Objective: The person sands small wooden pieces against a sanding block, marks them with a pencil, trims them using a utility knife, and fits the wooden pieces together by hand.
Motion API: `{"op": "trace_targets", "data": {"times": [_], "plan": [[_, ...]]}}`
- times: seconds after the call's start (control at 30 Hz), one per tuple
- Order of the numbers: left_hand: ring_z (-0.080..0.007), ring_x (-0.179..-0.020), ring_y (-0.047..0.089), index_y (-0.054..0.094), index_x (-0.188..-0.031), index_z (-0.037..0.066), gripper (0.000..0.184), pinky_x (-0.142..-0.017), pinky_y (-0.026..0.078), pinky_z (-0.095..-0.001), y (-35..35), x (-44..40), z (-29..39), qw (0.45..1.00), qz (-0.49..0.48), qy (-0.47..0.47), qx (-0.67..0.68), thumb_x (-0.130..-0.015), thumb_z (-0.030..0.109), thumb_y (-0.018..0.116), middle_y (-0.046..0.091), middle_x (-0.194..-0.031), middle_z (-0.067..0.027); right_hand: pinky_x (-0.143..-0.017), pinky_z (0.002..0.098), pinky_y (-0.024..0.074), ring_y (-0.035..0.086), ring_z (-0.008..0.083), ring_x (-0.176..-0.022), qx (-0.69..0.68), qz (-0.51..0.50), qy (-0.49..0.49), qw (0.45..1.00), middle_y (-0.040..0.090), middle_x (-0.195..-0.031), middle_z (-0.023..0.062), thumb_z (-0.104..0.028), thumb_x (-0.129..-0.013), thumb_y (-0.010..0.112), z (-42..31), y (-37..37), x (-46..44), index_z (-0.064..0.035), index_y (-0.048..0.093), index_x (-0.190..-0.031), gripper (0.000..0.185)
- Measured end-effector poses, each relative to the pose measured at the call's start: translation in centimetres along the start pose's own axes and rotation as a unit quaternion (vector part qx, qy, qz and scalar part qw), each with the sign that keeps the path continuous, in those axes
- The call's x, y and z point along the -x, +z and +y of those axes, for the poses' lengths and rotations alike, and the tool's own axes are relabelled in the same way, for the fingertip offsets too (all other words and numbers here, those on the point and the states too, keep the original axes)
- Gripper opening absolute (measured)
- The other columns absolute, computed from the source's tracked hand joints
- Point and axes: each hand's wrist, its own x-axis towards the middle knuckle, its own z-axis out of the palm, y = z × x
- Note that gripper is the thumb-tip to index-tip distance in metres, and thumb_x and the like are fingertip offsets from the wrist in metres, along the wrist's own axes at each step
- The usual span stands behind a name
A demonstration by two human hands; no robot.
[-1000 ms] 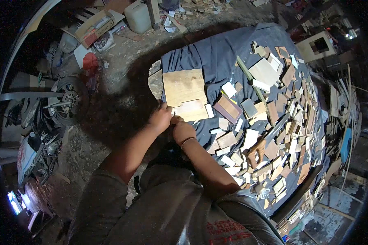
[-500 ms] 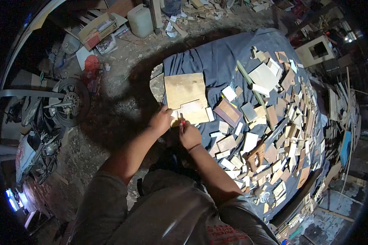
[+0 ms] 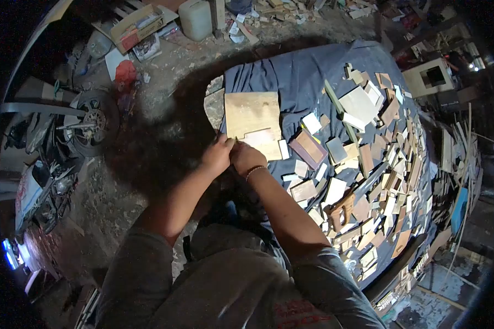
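A square light wooden board (image 3: 252,112) lies on the dark cloth, with a smaller pale wood piece (image 3: 262,135) on its lower part. At the board's lower left corner, my left hand (image 3: 218,154) has its fingers closed; what they pinch is too small to tell. My right hand (image 3: 248,158), a thin band at its wrist, is closed right beside the left fingertips, over the board's lower edge. Its fingers hide whatever it holds. A small white block (image 3: 284,149) rests against the board's right edge.
Many wood offcuts cover the cloth (image 3: 307,68) to the right, with a wooden-handled saw (image 3: 342,211) among them. A brown framed block (image 3: 308,149) lies nearer the board. At left are a wheel (image 3: 96,123) and, farther up, a plastic jerrycan (image 3: 195,20).
Half a second ago my right hand held a red tool, apart from the left; now it has moved up and left against the left fingers, and the tool is hidden. The view has shifted slightly.
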Motion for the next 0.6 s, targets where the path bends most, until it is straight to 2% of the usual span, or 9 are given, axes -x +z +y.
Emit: {"op": "trace_targets", "data": {"times": [0.03, 0.07, 0.1, 0.2, 0.33, 0.4, 0.43, 0.53, 0.6], "plan": [[-0.0396, -0.096, 0.059, 0.059, -0.097, 0.003, 0.024, -0.076, 0.052, -0.0462, -0.5, 0.1, 0.4, 1.0, 0.01, 0.011, -0.013, -0.074, -0.001, 0.057, 0.052, -0.109, -0.0183, -0.082, 0.0442, 0.0514, 0.065, 0.035, -0.096, -0.005, -0.005, 0.007, 1.0, 0.067, -0.104, 0.0187, -0.026, -0.089, 0.045, 0.0, 0.1, 0.3, -0.01, 0.061, -0.11, 0.031], [-0.0387, -0.095, 0.059, 0.059, -0.096, 0.002, 0.019, -0.075, 0.053, -0.0455, -1.0, 0.0, 1.0, 0.999, -0.026, -0.032, -0.014, -0.077, 0.002, 0.058, 0.053, -0.107, -0.019, -0.083, 0.044, 0.0512, 0.065, 0.035, -0.097, -0.006, -0.015, 0.012, 1.0, 0.066, -0.106, 0.019, -0.025, -0.089, 0.044, 0.2, 0.6, 0.5, -0.0104, 0.061, -0.11, 0.031], [-0.0387, -0.095, 0.059, 0.059, -0.096, 0.002, 0.019, -0.075, 0.053, -0.0455, -0.9, 0.2, 1.1, 0.999, -0.029, -0.039, -0.011, -0.077, 0.002, 0.058, 0.053, -0.107, -0.019, -0.083, 0.044, 0.0512, 0.065, 0.035, -0.097, -0.004, -0.022, 0.012, 1.0, 0.066, -0.106, 0.019, -0.025, -0.089, 0.044, 0.2, 0.7, 0.8, -0.0104, 0.061, -0.11, 0.031], [-0.0378, -0.092, 0.06, 0.058, -0.095, 0.002, 0.014, -0.074, 0.053, -0.0452, -0.9, 0.1, 1.3, 0.999, 0.0, -0.036, -0.001, -0.083, 0.01, 0.058, 0.054, -0.103, -0.0188, -0.084, 0.044, 0.0511, 0.065, 0.0352, -0.097, -0.003, -0.021, -0.031, 0.999, 0.066, -0.106, 0.0192, -0.02, -0.089, 0.043, 0.8, 0.5, 0.9, -0.0099, 0.061, -0.112, 0.031], [-0.0382, -0.089, 0.06, 0.058, -0.093, 0.002, 0.013, -0.072, 0.053, -0.0455, -0.7, 0.2, 1.0, 0.999, -0.01, -0.048, -0.005, -0.083, 0.01, 0.058, 0.054, -0.1, -0.0186, -0.084, 0.0439, 0.0513, 0.065, 0.0343, -0.096, -0.003, -0.017, -0.003, 1.0, 0.066, -0.105, 0.0194, -0.019, -0.088, 0.043, 1.4, 1.9, 0.3, -0.0103, 0.061, -0.112, 0.031], [-0.0423, -0.084, 0.06, 0.058, -0.104, 0.003, 0.022, -0.069, 0.052, -0.0485, -0.4, 0.3, 0.7, 1.0, 0.017, -0.017, 0.01, -0.083, 0.01, 0.061, 0.053, -0.104, -0.02, -0.084, 0.044, 0.0517, 0.065, 0.0342, -0.096, 0.017, -0.018, -0.006, 1.0, 0.067, -0.104, 0.0202, -0.02, -0.089, 0.042, 1.2, 2.1, 0.6, -0.01, 0.061, -0.112, 0.031], [-0.0423, -0.084, 0.06, 0.058, -0.104, 0.003, 0.022, -0.069, 0.052, -0.0485, -0.3, 0.4, 0.7, 1.0, 0.016, -0.017, 0.01, -0.083, 0.01, 0.061, 0.053, -0.104, -0.02, -0.084, 0.044, 0.0517, 0.065, 0.0342, -0.096, 0.017, -0.017, -0.005, 1.0, 0.067, -0.104, 0.0202, -0.02, -0.089, 0.042, 1.0, 1.7, 1.1, -0.01, 0.061, -0.112, 0.031], [-0.0422, -0.085, 0.06, 0.057, -0.103, 0.003, 0.023, -0.071, 0.052, -0.0487, -0.7, 0.3, 0.9, 1.0, -0.001, -0.021, -0.002, -0.083, 0.012, 0.062, 0.053, -0.103, -0.0204, -0.084, 0.0439, 0.052, 0.066, 0.0341, -0.096, 0.016, -0.017, 0.012, 1.0, 0.067, -0.103, 0.0204, -0.02, -0.09, 0.042, 0.4, 1.1, 2.5, -0.0093, 0.061, -0.112, 0.031], [-0.0383, -0.087, 0.061, 0.057, -0.092, 0.002, 0.013, -0.07, 0.053, -0.0457, -0.8, 0.2, 1.1, 0.999, -0.015, -0.029, -0.015, -0.082, 0.01, 0.06, 0.054, -0.101, -0.0188, -0.081, 0.0444, 0.053, 0.067, 0.0354, -0.093, -0.022, 0.022, 0.018, 0.999, 0.068, -0.1, 0.0215, -0.02, -0.091, 0.041, 0.5, 1.7, 2.7, -0.0044, 0.06, -0.11, 0.03]]}}
